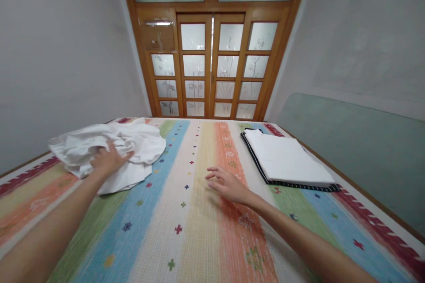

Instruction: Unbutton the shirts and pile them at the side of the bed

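A crumpled heap of white cloth [142, 141], perhaps clothing, lies at the left of a striped tablecloth. My left hand [108, 159] rests on the near side of this heap, thumb and fingers apart; some fingertips are hard to make out against the folds. Above the middle of the tablecloth is my right hand [227, 183], fingers loosely extended and nothing in them. To its right, apart from it, a neatly folded white cloth [288, 157] sits on top of a folded black cloth with thin white stripes [254, 157].
The striped tablecloth [166, 225] covers the surface beneath my hands. A pale green board [358, 137] stands along the right side against the wall. Beyond the far edge are wooden doors [212, 66] with glass panes. Grey walls rise on both sides.
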A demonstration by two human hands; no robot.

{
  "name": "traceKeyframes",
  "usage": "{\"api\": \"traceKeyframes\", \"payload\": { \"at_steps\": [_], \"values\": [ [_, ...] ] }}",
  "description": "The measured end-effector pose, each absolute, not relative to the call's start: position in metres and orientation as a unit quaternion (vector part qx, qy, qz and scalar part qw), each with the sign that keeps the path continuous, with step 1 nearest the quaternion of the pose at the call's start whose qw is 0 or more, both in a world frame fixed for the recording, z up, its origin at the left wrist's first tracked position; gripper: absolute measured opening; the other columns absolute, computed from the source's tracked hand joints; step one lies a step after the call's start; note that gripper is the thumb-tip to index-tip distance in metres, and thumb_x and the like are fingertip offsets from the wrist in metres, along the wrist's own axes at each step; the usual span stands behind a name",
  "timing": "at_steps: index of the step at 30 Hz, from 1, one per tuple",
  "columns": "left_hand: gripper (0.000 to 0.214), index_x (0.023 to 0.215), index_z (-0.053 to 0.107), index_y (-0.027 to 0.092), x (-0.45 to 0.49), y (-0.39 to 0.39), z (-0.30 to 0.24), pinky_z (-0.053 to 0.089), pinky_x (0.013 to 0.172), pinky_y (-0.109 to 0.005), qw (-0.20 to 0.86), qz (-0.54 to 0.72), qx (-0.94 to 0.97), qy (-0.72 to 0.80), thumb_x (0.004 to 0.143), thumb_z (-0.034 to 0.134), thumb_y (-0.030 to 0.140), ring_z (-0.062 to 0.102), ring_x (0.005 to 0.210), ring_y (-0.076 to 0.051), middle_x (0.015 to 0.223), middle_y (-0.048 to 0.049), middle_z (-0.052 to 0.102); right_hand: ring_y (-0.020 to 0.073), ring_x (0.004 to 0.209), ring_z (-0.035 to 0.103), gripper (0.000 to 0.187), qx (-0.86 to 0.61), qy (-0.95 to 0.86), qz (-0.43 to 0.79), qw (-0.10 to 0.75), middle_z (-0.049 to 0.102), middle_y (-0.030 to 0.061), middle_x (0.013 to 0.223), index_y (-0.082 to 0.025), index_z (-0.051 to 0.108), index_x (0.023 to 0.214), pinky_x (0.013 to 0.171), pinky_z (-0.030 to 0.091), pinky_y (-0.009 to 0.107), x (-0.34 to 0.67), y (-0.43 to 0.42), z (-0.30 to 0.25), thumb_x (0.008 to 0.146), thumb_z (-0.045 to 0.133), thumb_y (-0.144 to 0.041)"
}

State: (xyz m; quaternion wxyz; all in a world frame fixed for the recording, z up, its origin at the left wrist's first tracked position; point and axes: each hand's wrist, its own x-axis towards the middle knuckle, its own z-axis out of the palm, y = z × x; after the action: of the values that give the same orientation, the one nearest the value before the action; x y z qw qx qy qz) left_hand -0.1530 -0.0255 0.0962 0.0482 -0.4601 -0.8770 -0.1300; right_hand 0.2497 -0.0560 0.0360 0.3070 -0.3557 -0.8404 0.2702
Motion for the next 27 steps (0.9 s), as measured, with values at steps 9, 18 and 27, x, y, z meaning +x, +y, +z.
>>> {"api": "traceKeyframes", "payload": {
  "at_steps": [9,18,27],
  "values": [
    [0.099,0.147,0.01,-0.008,-0.157,-0.015,0.075,0.04,0.088,-0.055,0.089,-0.03,-0.501,-0.86,0.085,0.041,0.062,0.05,0.118,-0.05,0.133,-0.0407,0.044,0.0336,0.125,0.044,0.031,-0.552,-0.789,-0.091,0.256,0.056,0.0179,0.129,-0.013,0.065,0.109,0.104,0.035,0.048,0.334,-0.026,0.03,0.081,0.059,-0.022],
    [0.057,0.11,0.062,0.004,-0.143,-0.048,0.097,0.046,0.079,-0.046,0.149,0.085,-0.593,-0.787,0.091,0.029,0.046,0.064,0.097,-0.04,0.102,-0.0244,0.069,0.0285,0.098,0.065,0.036,-0.74,-0.667,-0.054,0.067,0.07,0.0173,0.102,-0.012,0.061,0.119,0.082,0.044,0.033,0.398,0.0,0.036,0.086,0.049,-0.018],
    [0.052,0.099,0.069,0.012,-0.089,-0.045,0.09,0.047,0.076,-0.041,0.139,0.023,-0.699,-0.701,0.089,0.028,0.044,0.065,0.094,-0.035,0.098,-0.0187,0.071,0.028,0.096,0.067,0.042,-0.776,-0.615,-0.067,0.124,0.071,0.016,0.104,-0.017,0.068,0.118,0.077,0.047,0.03,0.401,0.006,0.051,0.08,0.052,-0.009]
  ]
}}
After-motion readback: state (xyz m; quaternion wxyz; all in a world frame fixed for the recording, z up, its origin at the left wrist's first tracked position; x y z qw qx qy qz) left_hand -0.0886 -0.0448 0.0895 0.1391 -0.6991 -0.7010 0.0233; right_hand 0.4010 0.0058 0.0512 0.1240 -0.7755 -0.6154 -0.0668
